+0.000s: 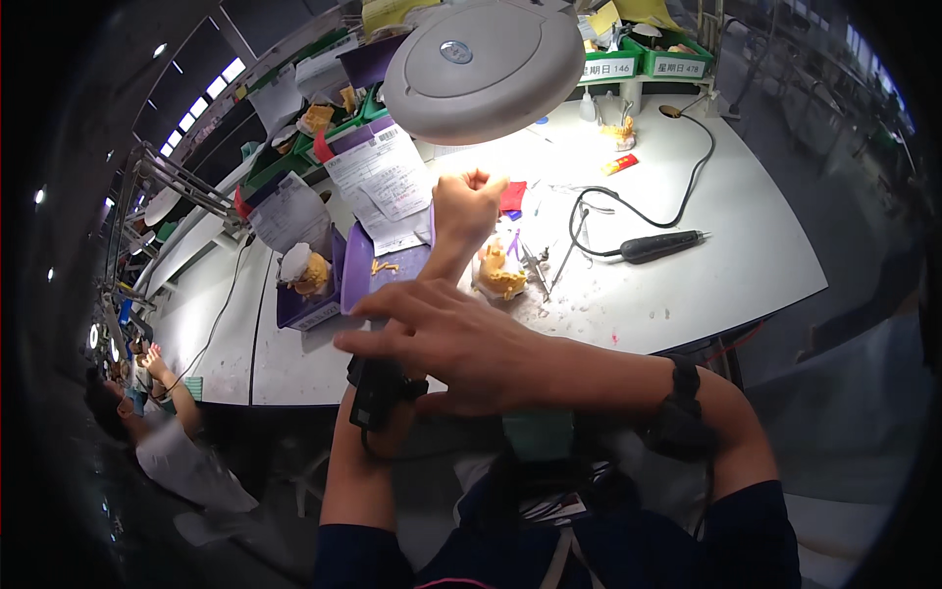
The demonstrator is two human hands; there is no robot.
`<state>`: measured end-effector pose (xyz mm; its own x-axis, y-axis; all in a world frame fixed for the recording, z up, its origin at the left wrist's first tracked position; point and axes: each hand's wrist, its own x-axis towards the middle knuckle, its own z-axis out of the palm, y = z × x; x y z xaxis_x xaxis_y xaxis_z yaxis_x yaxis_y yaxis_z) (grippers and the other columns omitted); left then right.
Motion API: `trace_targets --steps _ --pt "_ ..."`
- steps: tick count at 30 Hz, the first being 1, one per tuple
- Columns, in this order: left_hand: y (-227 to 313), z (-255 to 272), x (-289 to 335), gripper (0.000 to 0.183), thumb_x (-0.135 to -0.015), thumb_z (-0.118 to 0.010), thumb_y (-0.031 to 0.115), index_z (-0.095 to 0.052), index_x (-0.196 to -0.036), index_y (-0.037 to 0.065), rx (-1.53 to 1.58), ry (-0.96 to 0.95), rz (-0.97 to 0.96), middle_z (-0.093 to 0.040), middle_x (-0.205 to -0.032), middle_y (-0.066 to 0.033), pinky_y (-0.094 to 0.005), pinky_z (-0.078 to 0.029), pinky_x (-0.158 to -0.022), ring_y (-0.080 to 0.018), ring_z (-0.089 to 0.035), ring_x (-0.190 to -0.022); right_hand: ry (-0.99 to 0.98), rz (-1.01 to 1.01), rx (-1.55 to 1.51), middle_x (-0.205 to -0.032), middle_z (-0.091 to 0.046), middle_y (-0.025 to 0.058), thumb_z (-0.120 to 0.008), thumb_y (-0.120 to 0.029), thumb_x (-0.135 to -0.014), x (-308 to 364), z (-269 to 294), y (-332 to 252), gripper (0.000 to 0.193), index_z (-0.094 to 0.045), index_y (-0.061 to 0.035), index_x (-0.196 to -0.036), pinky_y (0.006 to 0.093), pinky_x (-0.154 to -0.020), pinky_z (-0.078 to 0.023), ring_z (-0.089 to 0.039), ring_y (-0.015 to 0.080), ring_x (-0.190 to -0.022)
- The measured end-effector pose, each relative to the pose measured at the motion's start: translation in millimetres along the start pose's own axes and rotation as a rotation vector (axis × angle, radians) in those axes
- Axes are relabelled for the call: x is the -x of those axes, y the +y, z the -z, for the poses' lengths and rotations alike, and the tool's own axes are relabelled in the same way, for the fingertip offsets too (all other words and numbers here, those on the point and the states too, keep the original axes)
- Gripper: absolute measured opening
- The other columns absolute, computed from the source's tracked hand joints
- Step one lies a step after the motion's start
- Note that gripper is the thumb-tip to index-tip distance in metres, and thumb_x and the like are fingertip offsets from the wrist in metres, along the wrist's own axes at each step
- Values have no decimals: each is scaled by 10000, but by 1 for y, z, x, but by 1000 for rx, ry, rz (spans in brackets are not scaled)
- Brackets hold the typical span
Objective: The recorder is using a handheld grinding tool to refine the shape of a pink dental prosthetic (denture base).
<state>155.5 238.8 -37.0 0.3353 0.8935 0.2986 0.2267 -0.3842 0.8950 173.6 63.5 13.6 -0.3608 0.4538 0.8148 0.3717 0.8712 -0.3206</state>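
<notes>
My left hand is raised under the lamp, curled into a fist with nothing showing in it. A black strapped device sits on my left wrist. My right hand crosses over that forearm just above the device, fingers spread; whether its underside touches the device is hidden. Beside the left forearm, a yellow-orange dental cast stands on the bench near a metal articulator part. A purple tray with small yellow pieces lies left of the forearm. A second black band is around my right wrist.
A round grey lamp hangs low above the bench. A black handpiece with a looping cord lies at right. Papers lean on the trays; another dental cast sits at left. Green bins line the back. A person sits at far left.
</notes>
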Motion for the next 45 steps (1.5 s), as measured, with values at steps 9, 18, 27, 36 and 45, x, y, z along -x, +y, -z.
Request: trace_targets --steps 9,18,27,36,45 --pt "7 -20 31 199 -834 -682 158 -651 -706 8 -223 -143 -300 -642 -603 -77 -305 -464 -544 -162 -593 -520 -171 152 -203 -1024 -592 125 -600 -124 -816 27 -46 14 279 -584 -63 -1088 421 -842 -500 -621 319 -986" --pt "9 -8 25 160 -894 -632 169 -571 -835 33 893 -355 532 -519 -678 -22 -275 -341 -479 -148 -508 -538 -251 292 -64 -1087 -552 140 -628 -105 -797 51 -32 21 240 -536 -47 -1011 479 -1068 -441 -520 387 -1225" --pt "18 -13 26 167 -909 -632 199 -567 -865 52 917 -444 583 -526 -692 -21 -250 -383 -497 -153 -543 -571 -234 292 -49 -1171 -562 142 -618 -104 -801 53 -23 30 231 -549 -50 -1014 475 -1087 -422 -507 381 -1240" --pt "-8 33 30 178 -903 -629 188 -581 -798 52 725 -267 218 -566 -646 -19 -264 -449 -520 -123 -566 -545 -157 -492 502 -943 -659 89 -731 -1 -725 110 115 83 265 -660 -55 -974 378 -784 -473 -639 271 -850" --pt "-27 15 63 149 -737 -726 51 -581 -707 62 -335 -81 -843 -516 -598 -64 -351 -383 -519 -234 -504 -526 -598 -1050 606 -1020 -611 131 -735 -151 -786 155 184 117 300 -627 -25 -1035 372 -876 -475 -595 296 -959"
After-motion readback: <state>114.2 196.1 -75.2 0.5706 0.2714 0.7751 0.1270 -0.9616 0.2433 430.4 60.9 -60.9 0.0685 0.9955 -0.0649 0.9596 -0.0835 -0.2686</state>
